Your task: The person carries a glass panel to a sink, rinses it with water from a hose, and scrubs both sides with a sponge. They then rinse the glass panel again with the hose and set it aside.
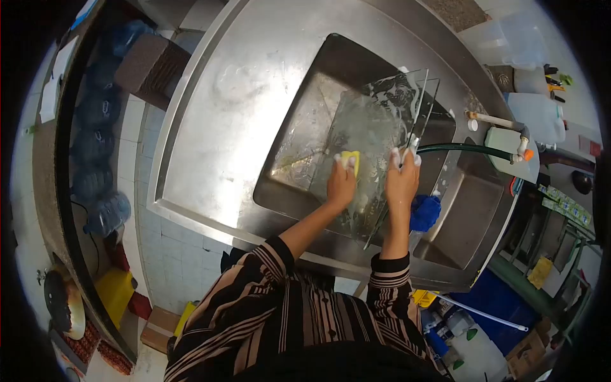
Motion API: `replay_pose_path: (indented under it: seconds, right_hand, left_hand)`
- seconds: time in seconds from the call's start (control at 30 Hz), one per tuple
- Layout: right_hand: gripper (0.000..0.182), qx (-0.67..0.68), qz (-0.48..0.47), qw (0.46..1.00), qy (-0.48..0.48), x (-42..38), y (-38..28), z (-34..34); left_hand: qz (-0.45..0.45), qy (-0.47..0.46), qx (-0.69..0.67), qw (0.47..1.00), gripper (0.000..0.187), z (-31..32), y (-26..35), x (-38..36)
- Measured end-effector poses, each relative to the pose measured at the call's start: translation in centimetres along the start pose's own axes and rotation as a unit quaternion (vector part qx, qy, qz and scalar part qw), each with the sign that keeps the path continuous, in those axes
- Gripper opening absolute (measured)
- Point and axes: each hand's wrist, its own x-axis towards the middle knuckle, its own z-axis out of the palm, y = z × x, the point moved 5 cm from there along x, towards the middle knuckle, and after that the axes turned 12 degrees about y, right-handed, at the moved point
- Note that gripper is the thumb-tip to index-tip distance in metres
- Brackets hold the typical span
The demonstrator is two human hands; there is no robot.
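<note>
My left hand (342, 183) is closed on a yellow sponge (351, 163), with suds on the fingers. The sponge lies against a wet, soapy glass pane (366, 124) that slants over the large basin of a steel sink (296, 121). My right hand (401, 179) grips the pane's right edge, fingers covered in foam. Close to that hand, a dark green hose (468, 147) reaches in from the right. A crumpled blue cloth (425, 212) sits just right of my right wrist, beside the smaller basin (468, 216).
A pipe tap (503, 121) and clear plastic jugs (534, 114) stand along the sink's right side. The steel drainboard (223, 121) extends left. Large blue water bottles (95, 149) line a shelf at far left. Below right are more bottles (455, 321) and a blue panel (496, 312).
</note>
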Motion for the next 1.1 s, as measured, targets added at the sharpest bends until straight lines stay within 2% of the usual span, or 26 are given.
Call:
replay_pose_path:
  seconds: [0.07, 0.2, 0.27, 0.3, 0.37, 0.4, 0.47, 0.5, 0.57, 0.7, 0.77, 0.83, 0.93, 1.0, 1.03, 1.1]
  right_hand:
    - [0.034, 0.006, -0.006, 1.0, 0.004, 0.0, -0.3, 0.1]
    - [0.035, 0.008, 0.01, 1.0, 0.0, 0.1, -0.9, 0.0]
    - [0.036, 0.004, 0.003, 1.0, 0.011, -0.1, -0.9, 0.1]
    - [0.036, 0.004, 0.006, 1.0, 0.008, -0.1, -0.7, 0.2]
    - [0.037, 0.019, 0.023, 1.0, -0.009, 0.1, -0.4, 0.4]
    - [0.037, 0.018, 0.025, 0.999, -0.009, 0.1, -0.5, 0.4]
    - [0.037, 0.011, 0.035, 0.999, -0.002, 0.1, -0.5, 0.3]
    - [0.037, 0.01, 0.036, 0.999, -0.001, 0.0, -0.7, 0.2]
    - [0.035, 0.017, 0.034, 0.999, -0.004, -0.1, -1.4, 0.1]
    - [0.033, 0.018, 0.042, 0.999, -0.02, -0.4, -2.1, 0.4]
    - [0.031, 0.018, 0.035, 0.999, -0.007, -0.2, -2.3, 0.8]
    - [0.031, 0.023, 0.036, 0.999, -0.004, -0.3, -2.9, 0.6]
    - [0.031, 0.022, 0.04, 0.999, 0.003, -0.4, -2.6, 0.7]
    - [0.032, 0.023, 0.038, 0.999, 0.01, -0.3, -2.8, 0.7]
    - [0.034, 0.015, 0.045, 0.999, 0.003, -0.3, -3.0, 0.7]
    - [0.036, 0.003, 0.053, 0.999, -0.007, -0.4, -2.9, 0.7]
  left_hand:
    - [-0.104, 0.001, 0.093, 0.99, 0.054, 0.4, -3.9, 0.4]
    - [-0.175, -0.07, 0.116, 0.975, 0.048, -0.2, -0.9, 1.3]
    - [-0.064, -0.05, -0.035, 0.996, 0.046, -1.1, 3.2, -0.5]
    - [-0.066, -0.052, -0.032, 0.996, 0.046, -1.6, 3.2, -2.2]
    - [0.085, 0.008, -0.151, 0.985, 0.04, -3.3, 4.8, -5.0]
    - [0.084, 0.006, -0.15, 0.985, 0.04, -3.5, 4.3, -5.0]
    - [-0.065, -0.065, 0.02, 0.996, 0.036, -2.6, 0.1, -4.8]
    - [-0.065, -0.067, 0.02, 0.995, 0.036, -1.5, -1.4, -3.9]
    - [-0.064, 0.056, 0.123, 0.989, 0.039, 0.1, -3.6, -0.6]
    - [-0.023, 0.018, 0.042, 0.999, 0.039, -0.3, 1.1, 0.5]
    - [0.063, -0.049, -0.002, 0.997, 0.037, -2.6, 4.6, -2.9]
    - [0.099, -0.064, -0.167, 0.979, 0.034, -4.9, 4.3, -7.1]
    - [0.096, -0.044, -0.099, 0.989, 0.029, -5.3, 0.8, -9.2]
    - [0.078, -0.042, -0.073, 0.993, 0.028, -3.9, -0.7, -7.3]
    - [0.058, -0.043, -0.046, 0.996, 0.026, -3.5, -0.3, -5.8]
    - [0.034, -0.047, -0.081, 0.995, 0.025, -3.4, 2.0, -5.2]
